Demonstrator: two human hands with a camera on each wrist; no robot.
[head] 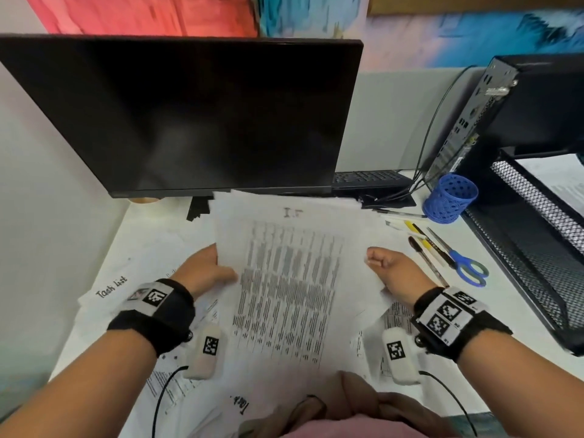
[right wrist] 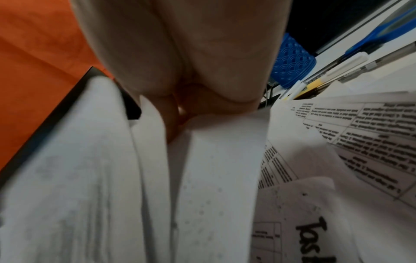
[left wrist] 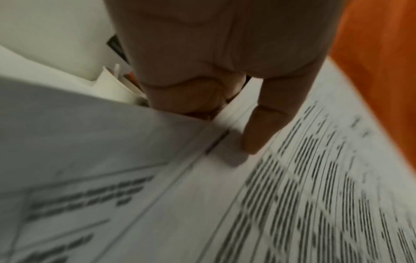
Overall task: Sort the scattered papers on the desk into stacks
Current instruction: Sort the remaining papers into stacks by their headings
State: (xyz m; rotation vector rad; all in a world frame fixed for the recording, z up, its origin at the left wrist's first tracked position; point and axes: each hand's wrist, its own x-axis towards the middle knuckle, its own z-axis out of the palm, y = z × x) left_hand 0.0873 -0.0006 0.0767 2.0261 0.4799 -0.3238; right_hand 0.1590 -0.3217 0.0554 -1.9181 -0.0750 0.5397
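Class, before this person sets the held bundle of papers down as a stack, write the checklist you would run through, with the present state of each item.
1. Left hand grips the bundle's left edge: ok, thumb on top.
2. Right hand grips the right edge: ok, fingers curled among the sheets.
3. Bundle of papers squared: not ok, the far edges are fanned.
4. Bare spot on the desk in front to set it down: not ok, loose sheets such as the "Task list" page lie underneath.
5. Scissors and pens clear of the bundle: ok, off to the right.
6. All sheets of one kind: cannot tell.
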